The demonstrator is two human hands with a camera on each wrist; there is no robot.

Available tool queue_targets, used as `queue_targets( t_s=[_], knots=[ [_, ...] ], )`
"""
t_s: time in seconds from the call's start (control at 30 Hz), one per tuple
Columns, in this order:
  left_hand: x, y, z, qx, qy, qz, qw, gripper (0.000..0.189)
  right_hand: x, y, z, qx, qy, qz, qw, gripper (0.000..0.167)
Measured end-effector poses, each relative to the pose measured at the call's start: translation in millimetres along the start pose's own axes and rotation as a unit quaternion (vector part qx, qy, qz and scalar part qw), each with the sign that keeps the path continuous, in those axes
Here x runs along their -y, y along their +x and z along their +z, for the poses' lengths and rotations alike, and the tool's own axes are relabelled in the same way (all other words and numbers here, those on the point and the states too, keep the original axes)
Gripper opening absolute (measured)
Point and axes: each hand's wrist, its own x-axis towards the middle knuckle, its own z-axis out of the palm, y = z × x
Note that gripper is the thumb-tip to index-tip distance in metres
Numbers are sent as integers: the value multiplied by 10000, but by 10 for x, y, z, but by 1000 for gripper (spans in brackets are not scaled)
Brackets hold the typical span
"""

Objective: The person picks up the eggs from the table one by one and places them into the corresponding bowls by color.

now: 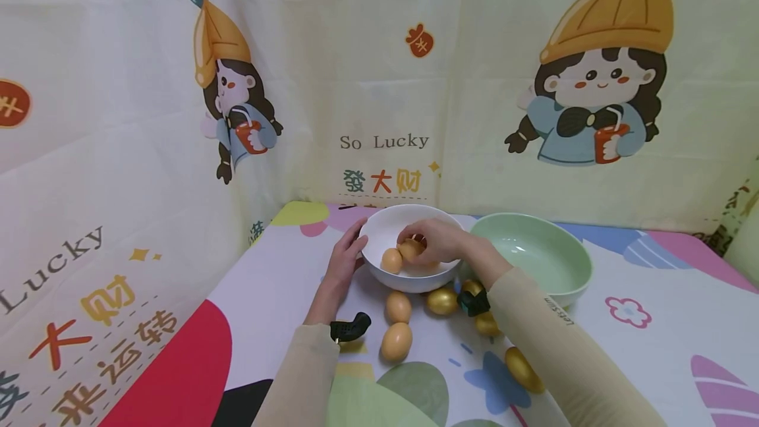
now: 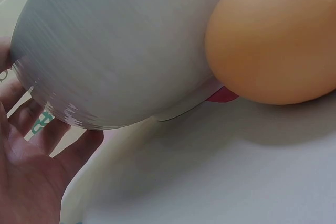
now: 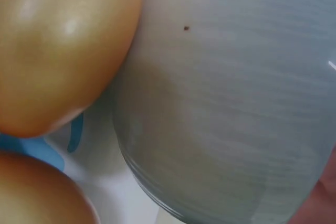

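My left hand (image 1: 346,257) holds the white bowl (image 1: 379,275) at its left side, its fingers and thumb spread along the outer wall in the left wrist view. Reaching over the rim from the right, my right hand (image 1: 437,242) grips a brown egg (image 1: 408,249) inside the bowl. Beside that egg lies another brown egg (image 1: 391,261), and part of one more shows under the hand. Two brown eggs lie in front of the bowl, the nearer brown egg (image 1: 396,342) behind the farther brown egg (image 1: 398,308) toward me.
A green bowl (image 1: 578,269) stands right of the white one. Several golden eggs lie around my right forearm, among them a golden egg (image 1: 442,302) by the white bowl and a golden egg (image 1: 524,370) nearer me. Another golden egg (image 1: 354,346) is partly under my left wrist camera.
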Motion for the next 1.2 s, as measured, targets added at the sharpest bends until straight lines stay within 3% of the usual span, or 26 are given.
queue_targets(
  t_s=[0.57,0.93,1.2],
  knots=[
    [-25,-21,4,-3,37,-85,10000,50,4,62,71,346,-644,-535,9959,31],
    [-46,-6,8,9,42,-68,10000,49,26,38,20,364,-303,-330,9983,33],
    [-52,-8,3,-14,46,-100,9999,49,26,-42,-105,237,351,-54,9991,35]
  ],
)
